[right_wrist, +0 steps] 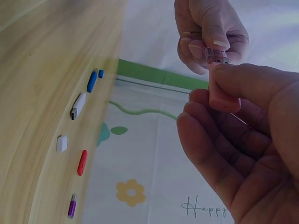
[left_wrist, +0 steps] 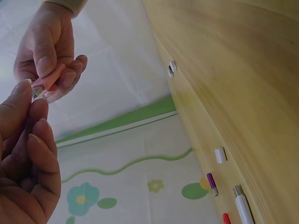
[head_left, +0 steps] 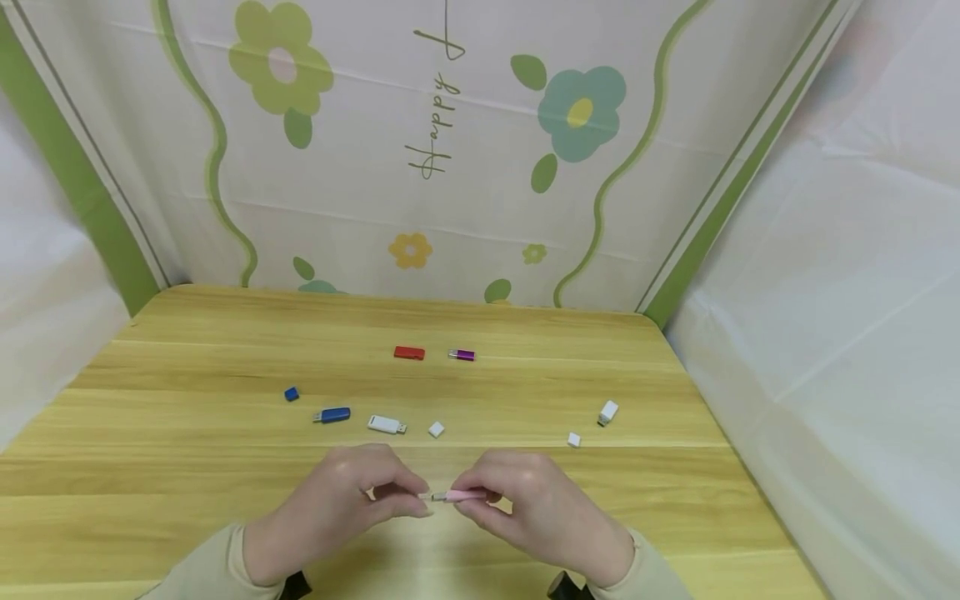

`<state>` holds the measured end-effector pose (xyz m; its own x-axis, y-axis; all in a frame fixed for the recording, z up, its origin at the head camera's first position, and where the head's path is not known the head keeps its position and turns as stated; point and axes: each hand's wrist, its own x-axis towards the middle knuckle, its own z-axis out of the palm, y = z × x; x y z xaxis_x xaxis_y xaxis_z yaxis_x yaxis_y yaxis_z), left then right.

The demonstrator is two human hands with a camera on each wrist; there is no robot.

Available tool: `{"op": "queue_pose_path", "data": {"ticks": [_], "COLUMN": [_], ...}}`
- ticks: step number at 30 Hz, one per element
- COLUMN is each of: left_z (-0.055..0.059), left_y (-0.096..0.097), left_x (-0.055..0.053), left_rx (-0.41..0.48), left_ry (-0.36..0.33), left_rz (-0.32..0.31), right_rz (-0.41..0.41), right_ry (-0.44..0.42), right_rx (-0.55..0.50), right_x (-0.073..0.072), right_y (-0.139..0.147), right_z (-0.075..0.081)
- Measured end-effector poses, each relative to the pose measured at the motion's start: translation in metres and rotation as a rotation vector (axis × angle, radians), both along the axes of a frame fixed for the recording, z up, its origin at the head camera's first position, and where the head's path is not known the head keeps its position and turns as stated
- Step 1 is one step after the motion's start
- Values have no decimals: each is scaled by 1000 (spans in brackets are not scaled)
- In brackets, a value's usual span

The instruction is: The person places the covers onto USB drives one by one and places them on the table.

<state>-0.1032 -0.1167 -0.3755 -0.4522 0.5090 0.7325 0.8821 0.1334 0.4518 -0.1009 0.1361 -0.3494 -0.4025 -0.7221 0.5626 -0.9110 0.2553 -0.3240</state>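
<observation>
Above the table's near side, my right hand (head_left: 528, 492) pinches a pink USB stick (right_wrist: 222, 95) by its body, metal plug pointing left. Facing it, my left hand (head_left: 352, 487) pinches a small see-through cap (right_wrist: 214, 55) between thumb and forefinger. In the right wrist view the cap overlaps the end of the metal plug, in line with it. The left wrist view has the pink stick partly covered by the right thumb and fingers.
Beyond my hands lie a blue USB stick (head_left: 332, 414), its blue cap (head_left: 292, 394), a white stick (head_left: 386, 425) and a white cap (head_left: 437, 429). Farther back are red (head_left: 409, 353) and purple (head_left: 465, 355) sticks. Rightward sit another white stick (head_left: 609, 412) and cap (head_left: 573, 439).
</observation>
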Motion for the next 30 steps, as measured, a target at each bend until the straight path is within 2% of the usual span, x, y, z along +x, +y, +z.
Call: {"op": "queue_pose_path", "data": {"ticks": [3,6,11,17,22,29,30], "left_z": [3,5,7,8,8,9,9], "left_y": [1,2,4,5,4,6,6], "left_x": [2,3,4,5,5,5,5], "left_rx": [-7,-13,-24,-18,-26,-31,-37], "left_ry": [-42,-56,-44,4,-1,31,17], "left_rz": [9,18,34,33,37,22,25], "right_rz": [-4,-8,-13,-27,-47,-47,-47], "right_ry": [4,13,23,37,57,70,72], "right_rx": [1,0,-2,-2,0,-9,-10], "right_x": [0,0,1,0,0,1,1], "right_y": [0,0,0,0,1,1,1], "right_z": [-1,-1,-1,0,1,1,1]}}
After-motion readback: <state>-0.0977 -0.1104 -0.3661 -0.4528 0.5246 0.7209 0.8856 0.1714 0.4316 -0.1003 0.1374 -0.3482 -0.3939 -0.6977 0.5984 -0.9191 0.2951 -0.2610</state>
